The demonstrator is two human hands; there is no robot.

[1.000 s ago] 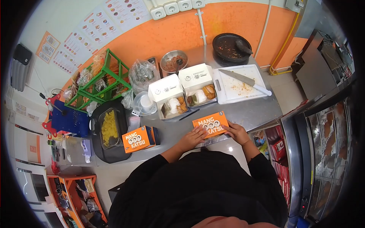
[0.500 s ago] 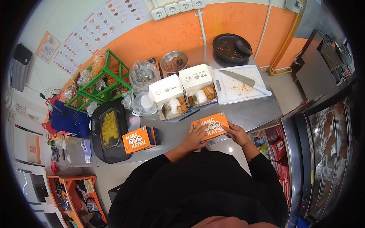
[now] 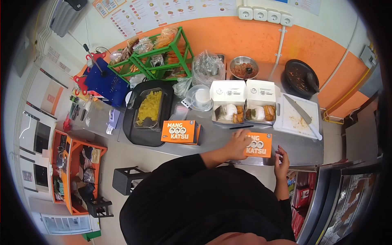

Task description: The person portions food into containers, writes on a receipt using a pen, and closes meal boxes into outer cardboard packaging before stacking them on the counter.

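An orange food box (image 3: pixel 259 145) printed "MANG KATSU" lies closed near the front edge of the steel table. My left hand (image 3: pixel 237 145) grips its left side, thumb and fingers around that end. Just right of the box, my right hand (image 3: pixel 281 162) is apart from it, holding nothing, its fingers loosely bent and separated. Behind stand two open boxes, a left one (image 3: pixel 228 90) and a right one (image 3: pixel 261 90), each with rice and fried pieces inside. A dark thin stick-like item (image 3: pixel 241 127) lies in front of them. To the left sits another closed orange box (image 3: pixel 178 132), with more orange behind it.
A knife (image 3: pixel 298 109) rests on a white cutting board (image 3: pixel 288 122) at the right. Behind are a stone mortar (image 3: pixel 296 77) and a steel bowl (image 3: pixel 243 60). Leftward are a tub of yellow food (image 3: pixel 150 108), a plastic cup (image 3: pixel 202 96) and green racks (image 3: pixel 181 41).
My right hand has come off the orange box and moved away to its right. My left hand stays on the box's left side. The whole view has turned leftward.
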